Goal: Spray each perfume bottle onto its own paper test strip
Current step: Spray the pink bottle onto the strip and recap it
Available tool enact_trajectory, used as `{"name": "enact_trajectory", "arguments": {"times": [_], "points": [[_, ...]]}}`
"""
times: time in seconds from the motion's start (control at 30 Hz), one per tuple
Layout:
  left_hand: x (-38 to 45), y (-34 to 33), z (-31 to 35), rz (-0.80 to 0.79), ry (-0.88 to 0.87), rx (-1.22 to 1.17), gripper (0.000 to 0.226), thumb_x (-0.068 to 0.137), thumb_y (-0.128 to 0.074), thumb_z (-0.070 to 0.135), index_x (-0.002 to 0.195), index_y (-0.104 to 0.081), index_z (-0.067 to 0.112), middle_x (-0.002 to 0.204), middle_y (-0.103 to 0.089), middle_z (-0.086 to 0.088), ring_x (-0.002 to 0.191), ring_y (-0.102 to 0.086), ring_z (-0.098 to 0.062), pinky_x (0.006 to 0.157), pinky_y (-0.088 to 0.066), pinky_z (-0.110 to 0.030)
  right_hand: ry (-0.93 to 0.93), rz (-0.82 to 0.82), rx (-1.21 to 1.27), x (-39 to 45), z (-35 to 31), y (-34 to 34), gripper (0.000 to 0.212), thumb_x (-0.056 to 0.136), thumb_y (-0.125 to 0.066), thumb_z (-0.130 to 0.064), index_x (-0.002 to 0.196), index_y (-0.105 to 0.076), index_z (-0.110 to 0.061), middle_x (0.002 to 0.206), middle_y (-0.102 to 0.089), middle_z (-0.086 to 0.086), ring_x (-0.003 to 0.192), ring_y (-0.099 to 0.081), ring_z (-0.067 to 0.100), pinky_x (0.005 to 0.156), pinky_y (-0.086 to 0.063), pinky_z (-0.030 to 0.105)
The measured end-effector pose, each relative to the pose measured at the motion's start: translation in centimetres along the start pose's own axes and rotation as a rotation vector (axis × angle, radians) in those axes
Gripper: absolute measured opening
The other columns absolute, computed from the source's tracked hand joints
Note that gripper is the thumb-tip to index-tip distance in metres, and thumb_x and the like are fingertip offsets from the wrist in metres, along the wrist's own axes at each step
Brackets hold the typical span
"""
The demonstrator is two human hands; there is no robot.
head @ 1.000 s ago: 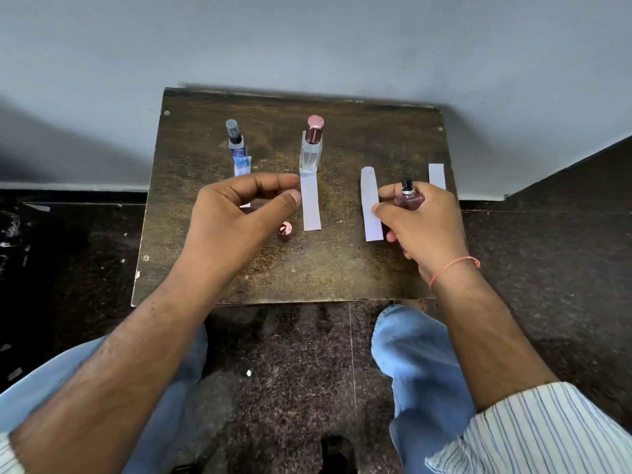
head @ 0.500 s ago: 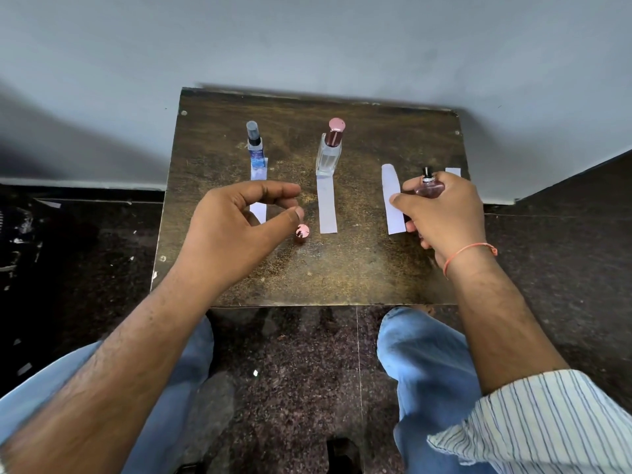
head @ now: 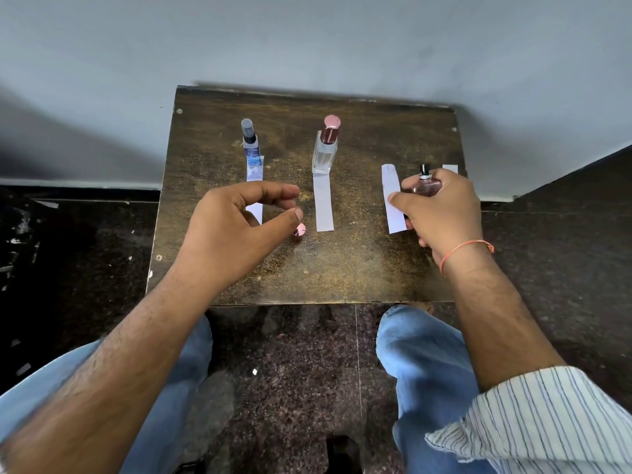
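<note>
Right hand (head: 444,210) still gripping pink bottle (head: 425,186) beside third strip (head: 393,200), little changed. Left hand (head: 236,227) still hovering empty, fingers loosely curled, thumb now nearer cap (head: 299,231) on surface (head: 359,261).

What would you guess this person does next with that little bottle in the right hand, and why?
Probably tip the small pink bottle toward the paper strip beside it and press its nozzle. The right hand grips the bottle with its black sprayer bare, and a pink cap lies on the table by the empty left hand.
</note>
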State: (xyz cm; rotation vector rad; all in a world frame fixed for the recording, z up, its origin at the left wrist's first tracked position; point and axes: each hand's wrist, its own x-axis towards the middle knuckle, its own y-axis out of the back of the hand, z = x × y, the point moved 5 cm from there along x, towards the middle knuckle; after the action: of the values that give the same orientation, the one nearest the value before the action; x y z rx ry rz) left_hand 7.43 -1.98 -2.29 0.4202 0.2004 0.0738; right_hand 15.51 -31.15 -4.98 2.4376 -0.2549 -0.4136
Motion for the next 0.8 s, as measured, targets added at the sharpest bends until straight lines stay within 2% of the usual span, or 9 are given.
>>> {"name": "enact_trajectory", "arguments": {"times": [0.2,0.3,0.37,0.8], "points": [[0.0,-0.1,0.0,0.001,-0.004,-0.003,0.023,0.092,-0.083,0.030,0.113,-0.081,0.037,0.098,-0.080,0.026,0.045,-0.036,-0.006,0.046,-0.035,-0.014,0.003,0.012,-0.018,0.1,0.0,-0.1,0.028,0.064,-0.083,-0.047,0.086,-0.071,-0.059,0.085,-0.079,-0.011,0.081,-0.079,0.028,0.074,-0.067,0.056],[-0.2,-0.3,-0.1,-0.007,-0.001,-0.006,0.023,0.091,-0.084,0.030,0.112,-0.081,0.038,0.096,-0.079,0.028,0.044,-0.036,-0.006,0.045,-0.033,-0.014,0.000,0.027,-0.046,0.1,0.0,-0.1,0.021,0.066,-0.085,-0.046,0.083,-0.075,-0.040,0.084,-0.077,-0.012,0.080,-0.077,0.026,0.075,-0.067,0.058],[-0.2,-0.4,-0.1,-0.014,-0.004,-0.002,0.022,0.091,-0.084,0.030,0.111,-0.080,0.039,0.096,-0.079,0.028,0.045,-0.036,-0.006,0.045,-0.033,-0.014,-0.001,0.030,-0.063,0.1,-0.1,-0.2,0.021,0.067,-0.086,-0.045,0.082,-0.073,-0.035,0.084,-0.077,-0.012,0.081,-0.077,0.027,0.076,-0.067,0.058],[-0.1,-0.4,-1.0,-0.066,0.044,0.027,0.033,0.085,-0.089,0.038,0.115,-0.078,0.043,0.107,-0.079,0.025,0.048,-0.040,-0.005,0.049,-0.040,-0.014,0.006,0.047,-0.118,-0.2,-0.7,-0.4,0.029,0.068,-0.085,-0.043,0.089,-0.073,-0.028,0.085,-0.075,-0.012,0.081,-0.077,0.030,0.075,-0.067,0.057]]}}
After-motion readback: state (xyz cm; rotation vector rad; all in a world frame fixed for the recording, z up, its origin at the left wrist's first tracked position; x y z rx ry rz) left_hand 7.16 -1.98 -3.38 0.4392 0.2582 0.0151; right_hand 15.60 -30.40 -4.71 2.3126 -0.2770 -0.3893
